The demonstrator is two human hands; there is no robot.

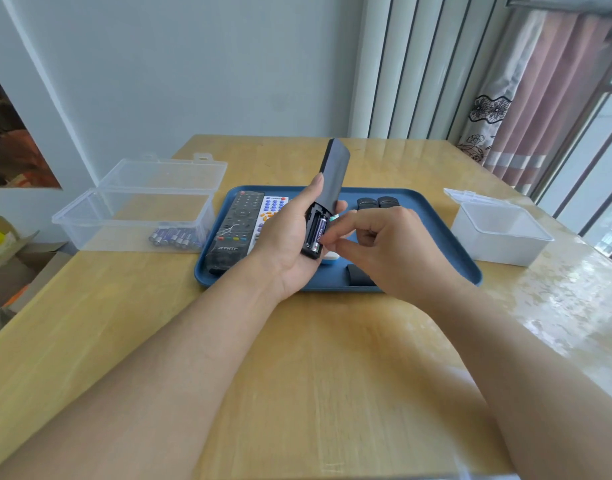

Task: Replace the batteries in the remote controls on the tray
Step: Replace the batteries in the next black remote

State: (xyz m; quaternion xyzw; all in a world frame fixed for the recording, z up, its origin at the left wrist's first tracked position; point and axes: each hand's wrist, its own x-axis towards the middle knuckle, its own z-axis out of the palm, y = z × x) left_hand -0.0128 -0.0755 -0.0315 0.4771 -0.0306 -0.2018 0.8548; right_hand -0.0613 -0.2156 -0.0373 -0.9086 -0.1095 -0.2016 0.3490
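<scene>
My left hand (287, 244) holds a long black remote (332, 174) back side up over the blue tray (446, 237), its battery compartment uncovered. A purple battery (316, 234) lies in that compartment. The fingertips of my right hand (384, 244) touch the battery from the right side. A black remote (233, 230) and a white remote (270, 211) with coloured buttons lie on the tray's left part. Two dark remotes (377, 202) lie at the tray's back, and a black cover piece (358, 274) rests at its front.
A clear plastic box (134, 216) with its lid up stands left of the tray and holds several purple batteries (172, 237). A second, whitish open box (498, 233) stands to the right. Cardboard boxes sit off the table's left edge; curtains hang at the right.
</scene>
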